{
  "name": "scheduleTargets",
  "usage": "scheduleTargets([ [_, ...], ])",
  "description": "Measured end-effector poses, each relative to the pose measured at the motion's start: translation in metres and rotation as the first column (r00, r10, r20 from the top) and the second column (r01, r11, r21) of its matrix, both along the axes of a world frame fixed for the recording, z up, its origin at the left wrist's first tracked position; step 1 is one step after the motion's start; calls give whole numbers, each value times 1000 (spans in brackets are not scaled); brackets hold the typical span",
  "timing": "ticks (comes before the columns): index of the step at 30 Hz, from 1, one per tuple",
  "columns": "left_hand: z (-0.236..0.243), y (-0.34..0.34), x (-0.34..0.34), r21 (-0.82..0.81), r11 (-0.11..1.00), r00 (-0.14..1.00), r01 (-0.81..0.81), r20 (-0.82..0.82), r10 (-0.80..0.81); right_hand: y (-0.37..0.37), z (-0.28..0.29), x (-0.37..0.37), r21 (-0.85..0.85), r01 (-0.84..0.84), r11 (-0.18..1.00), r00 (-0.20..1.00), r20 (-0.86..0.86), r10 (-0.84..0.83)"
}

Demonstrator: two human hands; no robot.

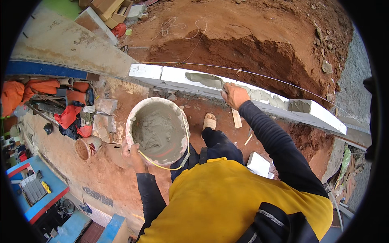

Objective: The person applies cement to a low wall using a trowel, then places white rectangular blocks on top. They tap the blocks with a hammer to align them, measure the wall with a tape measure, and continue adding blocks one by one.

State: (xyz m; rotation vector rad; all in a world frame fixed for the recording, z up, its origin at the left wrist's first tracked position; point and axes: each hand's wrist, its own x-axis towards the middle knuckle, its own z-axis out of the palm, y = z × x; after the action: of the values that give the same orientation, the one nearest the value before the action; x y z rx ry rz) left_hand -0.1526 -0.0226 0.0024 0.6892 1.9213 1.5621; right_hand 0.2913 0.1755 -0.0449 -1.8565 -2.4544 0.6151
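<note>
My left hand [133, 156] grips the left rim of a round bucket [178, 121] holding grey mortar [152, 133], with a yellow handle hanging down. My right hand [235, 95] is closed around what looks like a trowel [206, 79], largely hidden by fingers and mortar, on top of a row of white blocks [146, 71]. Grey mortar [261, 96] is smeared along the blocks to the right of that hand. A taut string runs just behind the row. My sandalled foot [209, 121] stands below it on red soil.
A dug earth bank [283, 60] lies beyond the blocks. At left are orange sacks [65, 116], rubble [106, 106], a second bucket [84, 148] and blue-painted structures [52, 188]. A loose white block [257, 164] and a wood strip [236, 118] lie near my right leg.
</note>
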Motion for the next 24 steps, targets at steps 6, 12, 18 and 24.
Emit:
scheduleTargets([
  [6, -6, 5, -51, -99, 991, 994, 95, 58, -90, -26, -6, -8, 4, 146, 989, 986, 78, -146],
  [12, -15, 13, -89, -103, 990, 990, 93, 111, -82, -48, 22, -33, -68, 301, 951, 954, 23, -300],
  [18, -24, 30, -125, -159, 970, 979, 185, 110, -169, -62, -13, -107, -302, 400, 865, 856, -213, -471],
  [24, -22, 47, -147, -223, 943, 964, 247, -38, -262, -89, -16, -127, -472, 545, 693, 687, -222, -692],
])
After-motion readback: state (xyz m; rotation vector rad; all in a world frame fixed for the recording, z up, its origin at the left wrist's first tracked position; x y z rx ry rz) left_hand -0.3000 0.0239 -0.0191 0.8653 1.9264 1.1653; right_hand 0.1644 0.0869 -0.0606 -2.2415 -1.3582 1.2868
